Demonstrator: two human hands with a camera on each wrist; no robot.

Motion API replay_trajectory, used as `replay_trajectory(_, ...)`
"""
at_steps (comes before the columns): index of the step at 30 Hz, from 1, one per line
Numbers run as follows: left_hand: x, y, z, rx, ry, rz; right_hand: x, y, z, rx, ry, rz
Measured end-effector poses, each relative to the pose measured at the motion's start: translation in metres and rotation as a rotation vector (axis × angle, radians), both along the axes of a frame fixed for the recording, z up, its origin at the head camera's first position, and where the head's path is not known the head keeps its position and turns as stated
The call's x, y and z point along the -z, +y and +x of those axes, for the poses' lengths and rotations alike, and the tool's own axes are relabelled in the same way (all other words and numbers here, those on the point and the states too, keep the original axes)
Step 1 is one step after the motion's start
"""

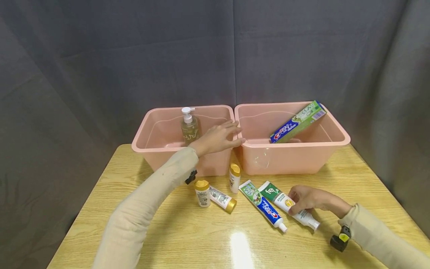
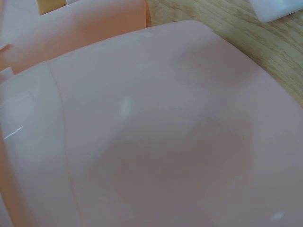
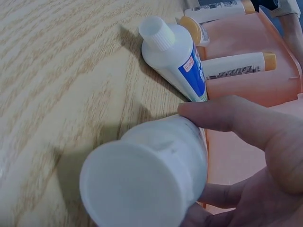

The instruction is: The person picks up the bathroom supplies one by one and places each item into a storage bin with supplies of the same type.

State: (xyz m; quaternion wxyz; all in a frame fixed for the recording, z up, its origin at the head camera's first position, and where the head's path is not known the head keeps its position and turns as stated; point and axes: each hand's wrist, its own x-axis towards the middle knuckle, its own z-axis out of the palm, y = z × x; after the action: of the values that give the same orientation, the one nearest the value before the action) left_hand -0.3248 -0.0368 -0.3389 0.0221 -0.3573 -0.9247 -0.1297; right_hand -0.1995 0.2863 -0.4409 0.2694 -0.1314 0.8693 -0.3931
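My right hand point(image 1: 307, 198) grips a green-and-white toothpaste tube point(image 1: 277, 196) near its middle, thumb on the near side. In the right wrist view the tube's white cap point(image 3: 132, 184) faces the camera, and the thumb lies along its side. Left of it a blue-and-green toothpaste tube point(image 1: 263, 205) lies slanted on the table. My left hand point(image 1: 218, 138) reaches over the adjoining rims of the left pink bin point(image 1: 215, 164) and the right pink bin point(image 1: 285, 160), fingers extended, holding nothing. Pink plastic wall fills most of the left wrist view.
A pump bottle point(image 1: 190, 130) stands in the left bin. A toothpaste box point(image 1: 297, 123) leans in the right bin. Before the bins are two upright gold-capped bottles point(image 1: 203, 196) and a gold-capped tube point(image 1: 221, 198) lying down. A grey curtain point(image 1: 201, 56) hangs behind.
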Motion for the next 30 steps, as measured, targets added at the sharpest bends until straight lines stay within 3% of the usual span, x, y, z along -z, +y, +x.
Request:
replay_trajectory(15,0.0012,-0.0009,-0.0004,0.010,0.017,0.012,-0.0026,0.0020,-0.0023,-0.043,0.012,-0.059)
replay_trajectory(30,0.0022,-0.0015,-0.0020,0.009,0.005,0.012,-0.0009,0.0092,-0.0058,0.023,-0.037,-0.046)
